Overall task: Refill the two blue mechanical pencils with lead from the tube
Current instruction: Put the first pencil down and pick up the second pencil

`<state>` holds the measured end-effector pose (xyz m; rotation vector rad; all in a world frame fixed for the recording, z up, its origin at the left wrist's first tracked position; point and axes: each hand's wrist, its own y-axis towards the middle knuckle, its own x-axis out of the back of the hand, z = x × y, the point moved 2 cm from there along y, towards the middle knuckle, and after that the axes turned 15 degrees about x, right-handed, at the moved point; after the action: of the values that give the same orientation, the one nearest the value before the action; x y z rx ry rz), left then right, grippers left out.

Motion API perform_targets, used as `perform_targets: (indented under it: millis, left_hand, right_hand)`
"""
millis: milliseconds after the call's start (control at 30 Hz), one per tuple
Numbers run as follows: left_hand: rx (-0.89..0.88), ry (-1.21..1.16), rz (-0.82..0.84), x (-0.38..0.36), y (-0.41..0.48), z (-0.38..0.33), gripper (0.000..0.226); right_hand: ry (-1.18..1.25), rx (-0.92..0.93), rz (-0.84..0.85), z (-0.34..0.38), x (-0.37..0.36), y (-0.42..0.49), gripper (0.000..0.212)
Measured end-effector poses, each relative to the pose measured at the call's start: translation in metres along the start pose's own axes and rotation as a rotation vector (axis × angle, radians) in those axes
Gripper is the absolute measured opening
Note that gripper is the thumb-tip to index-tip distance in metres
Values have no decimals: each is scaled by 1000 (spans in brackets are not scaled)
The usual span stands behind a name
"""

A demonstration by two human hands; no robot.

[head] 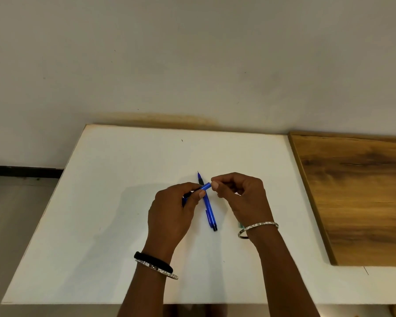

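One blue mechanical pencil (pixel 209 209) lies on the white table (pixel 96 225), its tip pointing away from me and its black end towards me. Just above it, my left hand (pixel 172 211) grips a second blue pencil (pixel 206 186), which is tilted up to the right. Only a short blue stretch of it shows between my hands. My right hand (pixel 242 197) pinches that pencil's upper end between thumb and forefinger. What the fingertips hold there is hidden. A small greenish object (pixel 240 224) peeks out from under my right wrist. I cannot tell whether it is the lead tube.
A brown wooden board (pixel 357 197) lies on the right side of the table. A pale wall (pixel 192 65) rises behind the table's far edge. The left edge of the table drops to the floor (pixel 14 213).
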<state>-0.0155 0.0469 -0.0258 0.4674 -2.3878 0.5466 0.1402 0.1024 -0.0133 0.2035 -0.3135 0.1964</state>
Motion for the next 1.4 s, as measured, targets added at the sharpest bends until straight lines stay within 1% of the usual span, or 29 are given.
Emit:
perform_targets:
  millis: [300, 467, 600, 733, 767, 833, 900, 933, 1000, 1100, 1200, 1300, 1400]
  left_hand:
    - [-18, -17, 46, -2, -2, -6, 36]
    - [-39, -55, 29, -2, -3, -7, 32]
    - [-53, -37, 2, -1, -4, -7, 32]
    - [-45, -32, -23, 2, -3, -5, 33]
    - [-37, -47, -25, 3, -3, -4, 32]
    - [-17, -66, -22, 3, -2, -3, 30]
    - [-11, -69, -15, 2, -2, -4, 30]
    - [-11, -69, -11, 2, -2, -4, 30]
    - [-12, -74, -10, 2, -1, -4, 30]
    - [-21, -85, -25, 2, -1, -4, 26]
    - [-29, -96, -32, 2, -1, -3, 26]
    - [-36, -91, -35, 2, -1, -2, 27]
    - [-38, -95, -39, 2, -1, -2, 26]
  right_hand:
    - [91, -105, 48, -7, 1, -1, 6]
    - [204, -105, 16, -4, -2, -2, 9]
    - [186, -121, 12, -3, -8, -3, 11]
    - [223, -163, -64, -5, 1, -2, 11]
    - [164, -149, -74, -6, 5, -1, 10]
    - [-79, -70, -76, -9, 11, 0, 6]
    - [-311, 4, -42, -10, 14, 0, 7]
    - [-373, 23, -16, -11, 14, -1, 9]
    - [-455, 33, 43, -14, 13, -2, 10]
    - [-568, 17, 138, -18, 10, -3, 5]
    - [-660, 11, 200, -18, 6, -4, 3]
    - [-699, 6, 194, -19, 4, -4, 4]
    - [-687, -21, 183, -23, 5, -3, 7]
